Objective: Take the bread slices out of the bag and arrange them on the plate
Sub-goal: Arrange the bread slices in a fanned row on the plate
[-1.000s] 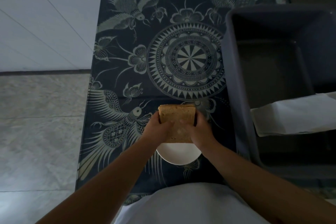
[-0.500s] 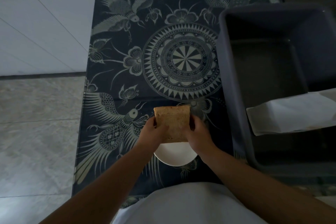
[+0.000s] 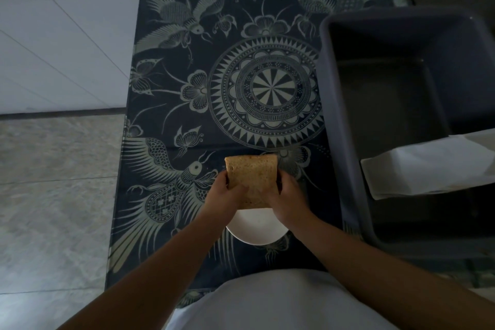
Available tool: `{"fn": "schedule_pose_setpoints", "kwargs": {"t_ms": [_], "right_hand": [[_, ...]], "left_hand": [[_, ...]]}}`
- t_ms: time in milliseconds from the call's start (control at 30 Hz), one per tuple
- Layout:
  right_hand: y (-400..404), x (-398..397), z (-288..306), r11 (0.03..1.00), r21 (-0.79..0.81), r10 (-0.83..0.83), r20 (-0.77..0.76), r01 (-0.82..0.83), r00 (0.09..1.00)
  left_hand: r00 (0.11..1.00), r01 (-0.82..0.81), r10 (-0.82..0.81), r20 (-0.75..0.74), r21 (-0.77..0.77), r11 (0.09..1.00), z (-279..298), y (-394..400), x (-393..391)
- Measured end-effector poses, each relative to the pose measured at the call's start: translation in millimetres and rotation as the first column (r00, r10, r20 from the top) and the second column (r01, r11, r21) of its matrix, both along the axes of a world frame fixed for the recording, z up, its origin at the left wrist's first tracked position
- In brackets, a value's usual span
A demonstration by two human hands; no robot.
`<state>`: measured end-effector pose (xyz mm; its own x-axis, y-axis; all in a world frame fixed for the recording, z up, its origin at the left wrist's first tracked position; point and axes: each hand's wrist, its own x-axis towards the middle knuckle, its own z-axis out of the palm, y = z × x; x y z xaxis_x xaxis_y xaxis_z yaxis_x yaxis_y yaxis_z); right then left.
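Note:
A brown stack of bread slices (image 3: 253, 177) is held between both hands above a white plate (image 3: 255, 230) near the table's front edge. My left hand (image 3: 227, 191) grips the stack's left side and my right hand (image 3: 288, 197) grips its right side. The far part of the plate is hidden behind the bread and my hands. A white paper bag (image 3: 431, 169) lies across the rim of a dark bin at the right.
The table carries a dark cloth (image 3: 187, 115) printed with birds and a round medallion. A large dark plastic bin (image 3: 401, 104) fills the right side. White wall tiles stand behind and grey floor lies to the left.
The bread and both hands stay over the plate with almost no shift; only the camera view has drifted slightly.

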<state>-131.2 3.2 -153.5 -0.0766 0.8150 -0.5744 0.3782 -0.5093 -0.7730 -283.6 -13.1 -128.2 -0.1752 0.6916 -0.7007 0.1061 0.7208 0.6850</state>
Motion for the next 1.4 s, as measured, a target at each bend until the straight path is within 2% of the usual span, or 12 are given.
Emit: {"fn": "schedule_pose_setpoints", "kwargs": {"t_ms": [167,400,567,1033,1233,1400], "right_hand": [[-3.4,0.0,0.8,0.999,0.024,-0.021,0.029,0.021,0.999],[-3.1,-1.4,3.1,0.999,-0.005,-0.037,0.035,0.038,0.999],[-11.0,-3.2,6.4,0.998,0.008,-0.06,-0.014,0.06,0.998],[-16.7,-1.0,5.6,0.996,-0.008,-0.086,-0.003,0.086,0.996],[-16.7,-2.0,6.6,0.995,0.011,-0.097,0.002,0.097,0.995],[-22.2,-3.7,7.1,0.992,0.055,-0.117,0.022,0.116,0.993]], "left_hand": [[0.998,-0.033,0.036,-0.057,0.045,0.998,1.7,-4.6,3.5],[0.999,-0.033,0.036,-0.038,0.067,0.997,4.3,-6.4,3.5],[0.998,-0.036,0.039,-0.038,0.094,0.995,3.8,-13.9,6.0],[0.996,0.054,-0.042,-0.077,0.161,0.985,-5.0,-25.8,8.9],[0.981,0.099,-0.083,-0.178,0.085,0.991,-14.6,-24.4,8.4],[0.986,0.043,-0.027,-0.167,0.092,0.995,-18.4,-28.0,10.4]]}}
